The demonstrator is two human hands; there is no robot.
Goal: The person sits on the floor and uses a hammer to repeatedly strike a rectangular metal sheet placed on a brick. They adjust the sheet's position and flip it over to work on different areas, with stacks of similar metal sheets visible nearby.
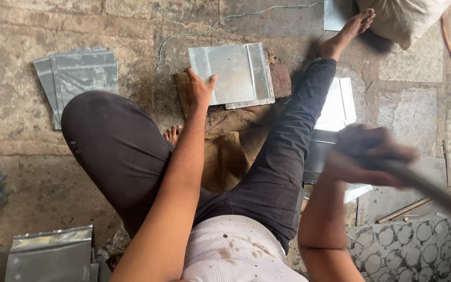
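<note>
While its fingers spread flat on the near-left corner of the folded metal sheet (234,74) at upper centre, the left hand (198,90) steadies it on burlap (230,146); the blurred right hand (364,154), centre right, grips a tool handle (429,188).

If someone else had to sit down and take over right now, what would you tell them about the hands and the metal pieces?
Left hand: pressed flat on the near left corner of the metal sheet, holding it on the brown sacking pad.
Right hand: raised and blurred, gripping the handle of a tool; its head is out of view.
Sheet: flat, with a raised fold near its right edge.
Other sheets: a stack on the floor at left, more at lower left, one shiny sheet beside the right leg.
Done or left: how far the sheet's shaping has got cannot be told.
</note>
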